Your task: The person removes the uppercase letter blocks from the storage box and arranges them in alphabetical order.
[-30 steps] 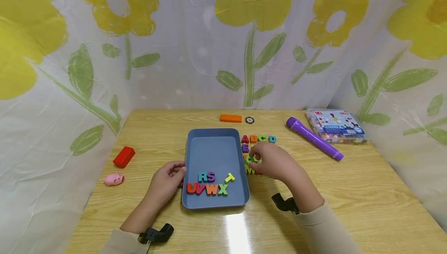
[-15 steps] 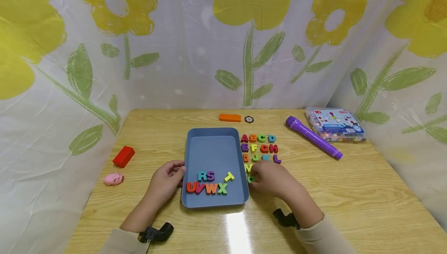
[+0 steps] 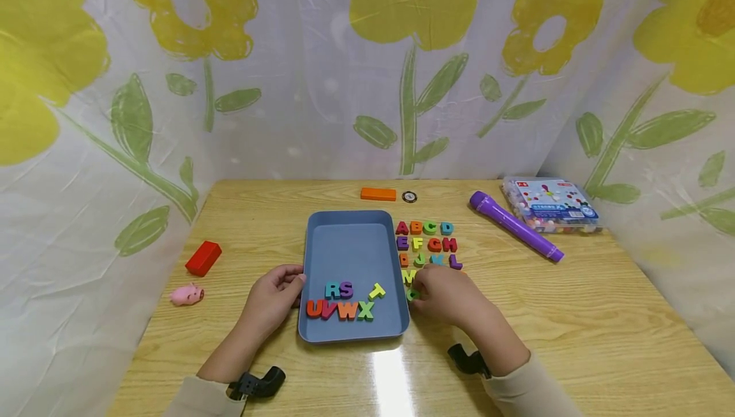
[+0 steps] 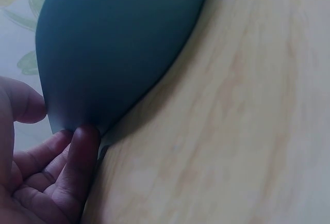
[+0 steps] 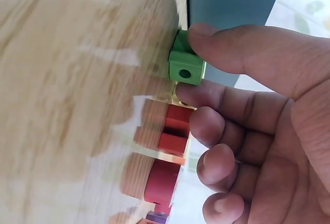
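Counter (image 3: pixel 574 315) of pale wood, blue tray (image 3: pixel 350 245) taken as landmark, its long axis running away from the person. Far left of the tray: red block (image 3: pixel 203 257), pink pig toy (image 3: pixel 187 293) nearer the person. Left hand (image 3: pixel 274 299) at the tray's left rim, thumb and curled fingers (image 4: pixel 82 146) gripping the edge. Inside the tray, near end: letters R, S and a tilted T, then the row U V W X (image 3: pixel 341 309) lying across the tray's short axis. Behind the tray: orange block (image 3: pixel 378 194) and a small round disc (image 3: pixel 409 197). Just right of the tray: rows of letters (image 3: pixel 426 243), A to D farthest, running sideways. Right hand (image 3: pixel 445 296) at the tray's near right corner, thumb and forefinger pinching a green letter (image 5: pixel 186 65) that rests on the counter, touching or nearly touching the tray wall; which letter, and which way it points, cannot be told. Red letters just beyond the fingers. Well right: purple torch (image 3: pixel 515 226), long axis slanting away to the left, and bead box (image 3: pixel 551 205).
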Motion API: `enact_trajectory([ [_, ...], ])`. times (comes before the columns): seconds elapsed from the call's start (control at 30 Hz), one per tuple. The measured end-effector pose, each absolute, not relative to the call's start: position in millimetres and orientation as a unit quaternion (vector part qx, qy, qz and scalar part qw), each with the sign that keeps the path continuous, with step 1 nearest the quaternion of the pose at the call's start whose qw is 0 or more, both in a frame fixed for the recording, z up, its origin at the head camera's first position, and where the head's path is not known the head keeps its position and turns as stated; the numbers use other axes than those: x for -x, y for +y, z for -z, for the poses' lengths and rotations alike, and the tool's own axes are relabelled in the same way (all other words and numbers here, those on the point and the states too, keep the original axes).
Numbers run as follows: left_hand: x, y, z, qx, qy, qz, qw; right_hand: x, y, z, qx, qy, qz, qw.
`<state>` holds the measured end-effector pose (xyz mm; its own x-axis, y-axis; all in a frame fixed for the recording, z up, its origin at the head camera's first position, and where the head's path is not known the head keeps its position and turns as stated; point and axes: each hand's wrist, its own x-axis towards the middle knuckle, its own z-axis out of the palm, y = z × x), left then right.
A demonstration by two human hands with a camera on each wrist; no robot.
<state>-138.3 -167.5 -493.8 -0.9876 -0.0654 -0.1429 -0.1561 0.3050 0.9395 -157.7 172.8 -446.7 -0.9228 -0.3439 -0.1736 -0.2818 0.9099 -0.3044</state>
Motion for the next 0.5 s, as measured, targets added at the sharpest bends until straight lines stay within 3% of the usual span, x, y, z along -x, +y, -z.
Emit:
enact_trajectory([
  [0.27,138,-168,495,0.064,0.802,-0.593,0.037,155,178,424,0.157,0.972,0.132,0.111],
  [0.5,139,-169,496,0.06,0.804,-0.591,0.037,170,159,381,0.21,0.969,0.109,0.064],
])
